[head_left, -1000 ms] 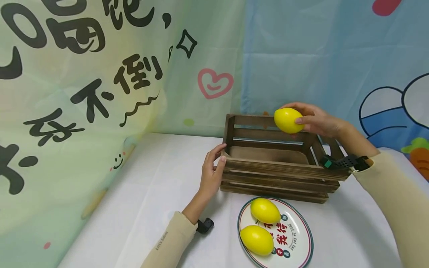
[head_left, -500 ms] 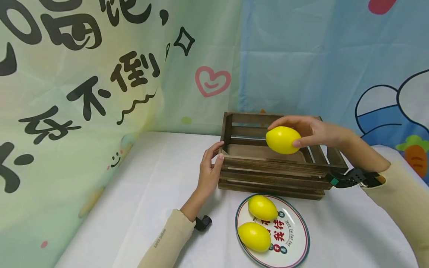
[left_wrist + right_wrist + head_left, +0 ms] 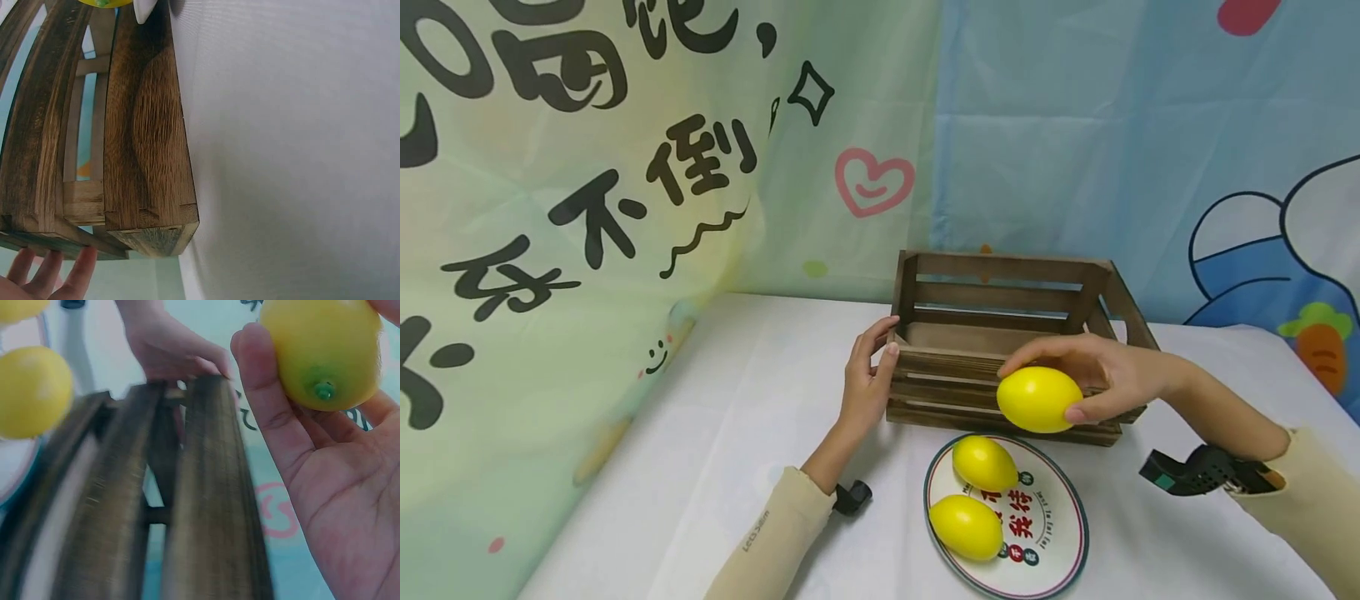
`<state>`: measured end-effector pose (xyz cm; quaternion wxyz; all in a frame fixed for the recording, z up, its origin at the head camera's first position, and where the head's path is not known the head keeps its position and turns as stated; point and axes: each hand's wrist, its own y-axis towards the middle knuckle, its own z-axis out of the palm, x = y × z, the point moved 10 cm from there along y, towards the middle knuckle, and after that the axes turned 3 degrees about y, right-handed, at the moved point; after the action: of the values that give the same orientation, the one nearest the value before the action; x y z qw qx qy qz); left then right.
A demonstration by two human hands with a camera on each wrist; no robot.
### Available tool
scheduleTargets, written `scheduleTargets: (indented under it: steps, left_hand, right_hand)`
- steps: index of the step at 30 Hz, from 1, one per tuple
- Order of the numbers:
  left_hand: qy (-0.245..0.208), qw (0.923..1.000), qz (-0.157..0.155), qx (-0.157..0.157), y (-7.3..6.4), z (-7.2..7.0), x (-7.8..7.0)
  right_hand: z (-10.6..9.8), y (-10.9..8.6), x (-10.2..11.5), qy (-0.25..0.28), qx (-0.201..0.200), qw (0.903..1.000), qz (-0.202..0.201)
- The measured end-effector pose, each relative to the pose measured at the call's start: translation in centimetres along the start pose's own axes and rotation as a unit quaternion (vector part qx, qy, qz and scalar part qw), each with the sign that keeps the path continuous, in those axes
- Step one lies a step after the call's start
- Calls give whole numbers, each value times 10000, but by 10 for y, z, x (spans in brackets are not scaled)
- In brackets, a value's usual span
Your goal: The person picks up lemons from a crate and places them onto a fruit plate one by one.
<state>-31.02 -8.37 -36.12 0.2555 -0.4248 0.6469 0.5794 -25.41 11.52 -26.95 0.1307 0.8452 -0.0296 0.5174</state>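
My right hand holds a yellow lemon between thumb and fingers, in front of the wooden crate and above its front slats in the head view. The lemon's green-tipped end faces the right wrist camera. With its fingers fairly straight, my left hand touches the left end of the crate; three fingertips show against that end in the left wrist view. Two more lemons, a rear one and a front one, lie on a round white plate before the crate.
A white cloth covers the table. Printed curtains hang close behind the crate and along the left side. Both wrists wear black camera mounts, the right mount being the larger in view.
My right hand has brought the lemon from above the back of the crate forward and down to its front side. My left hand stays at the crate's left end.
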Motion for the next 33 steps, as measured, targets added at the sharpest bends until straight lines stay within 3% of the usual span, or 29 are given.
scheduleTargets:
  steps: [6,12,17,21,26,33]
  left_hand:
    - [45,10000,49,-15,0,1,-2]
    - [67,10000,-51,-21,0,1,-5]
    - [57,9999,-92,-11,-2,-5,-32]
    - [38,10000,-61,-33,-4,-7,-45]
    - [43,10000,-52,-7,-4,-6,-46]
    - [4,10000,-85,-31,-4,-6,-43]
  right_hand:
    - [31,-13,-19,235,43,9990,379]
    - [57,-26,-45,58,-40,9961,884]
    - [77,-34,-61,134,-100,9919,1260]
    - [91,-37,-64,121,-45,9924,1222]
    - [100,-44,-68,-144,-148,9902,1385]
    - [100,-55,-71,-605,-683,9801,1762]
